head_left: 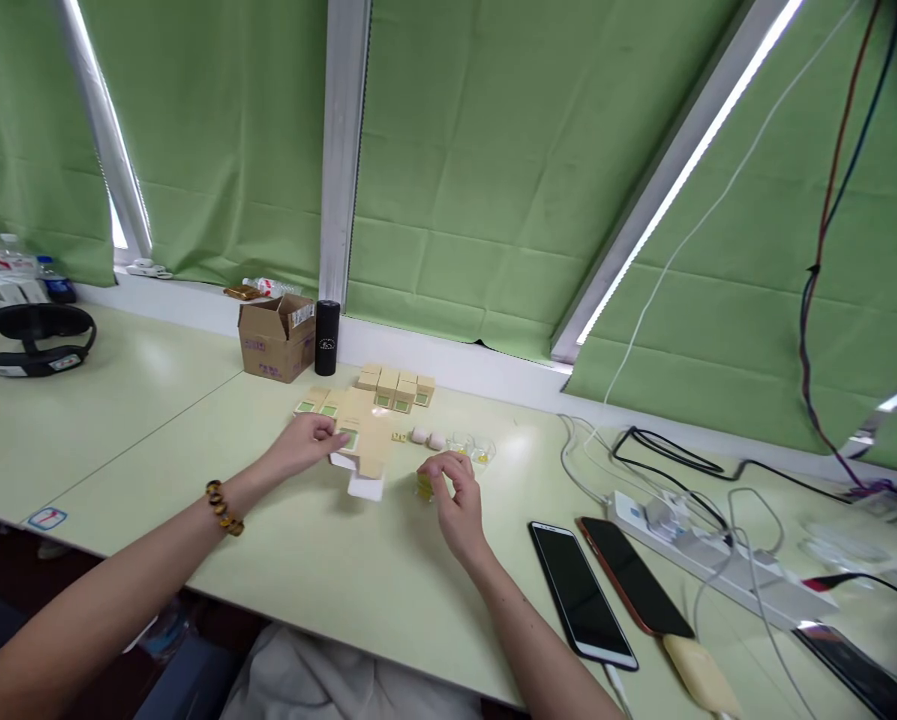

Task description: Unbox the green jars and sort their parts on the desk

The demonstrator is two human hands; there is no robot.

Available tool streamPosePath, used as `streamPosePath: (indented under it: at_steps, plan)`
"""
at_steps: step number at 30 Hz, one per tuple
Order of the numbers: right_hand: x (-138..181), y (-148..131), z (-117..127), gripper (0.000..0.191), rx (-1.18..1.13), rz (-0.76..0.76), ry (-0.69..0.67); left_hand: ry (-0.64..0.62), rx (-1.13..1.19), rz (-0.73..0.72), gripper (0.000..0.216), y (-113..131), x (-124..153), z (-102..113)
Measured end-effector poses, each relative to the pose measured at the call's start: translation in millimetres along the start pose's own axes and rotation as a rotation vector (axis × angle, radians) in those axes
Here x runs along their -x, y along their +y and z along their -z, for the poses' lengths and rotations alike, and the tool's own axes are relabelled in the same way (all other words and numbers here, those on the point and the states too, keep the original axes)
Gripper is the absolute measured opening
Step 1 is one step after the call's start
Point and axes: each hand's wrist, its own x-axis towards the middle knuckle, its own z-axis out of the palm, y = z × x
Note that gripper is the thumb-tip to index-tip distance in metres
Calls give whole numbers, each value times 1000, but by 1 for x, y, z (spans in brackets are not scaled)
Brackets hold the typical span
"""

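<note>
My left hand (305, 446) has its fingers closed on the left edge of a flattened tan carton (375, 445) with a green label and white flaps. My right hand (459, 497) curls over a small yellowish container (424, 487) standing on the table, its fingertips at the top. Between the hands, a little farther back, lie two small pale pink rounded pieces (427, 438) and tiny yellow pieces (398, 437). Clear plastic cups (472, 447) with a bit of yellow in them sit just beyond my right hand.
Several small tan boxes (395, 388) stand at the back. Behind them to the left are an open brown carton (275, 340) and a black tumbler (327, 338). On the right lie two phones (583, 595), a power strip (718, 560) and cables. A black headset (34, 340) rests far left.
</note>
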Motion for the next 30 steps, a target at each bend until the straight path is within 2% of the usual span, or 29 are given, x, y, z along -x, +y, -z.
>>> streamPosePath:
  at_steps: [4, 7, 11, 17, 22, 30]
  plan:
    - [-1, -1, 1, 34, 21, -2, 17, 11, -138, 160, 56, -33, 6, 46]
    - [0, 1, -1, 33, 43, 12, 13, 6, -235, 234, 58, -53, 12, 62]
    - [1, 3, -2, 32, 50, 29, 1, -27, -259, 274, 59, -66, 17, 57]
    - [2, 4, -3, 33, 69, 41, -15, -74, -285, 313, 55, -64, 18, 48]
    - [2, 3, -4, 33, 73, 55, -19, -110, -352, 299, 55, -65, 20, 50]
    - [2, 3, -4, 33, 79, 60, -20, -107, -252, 213, 59, -78, 20, 56]
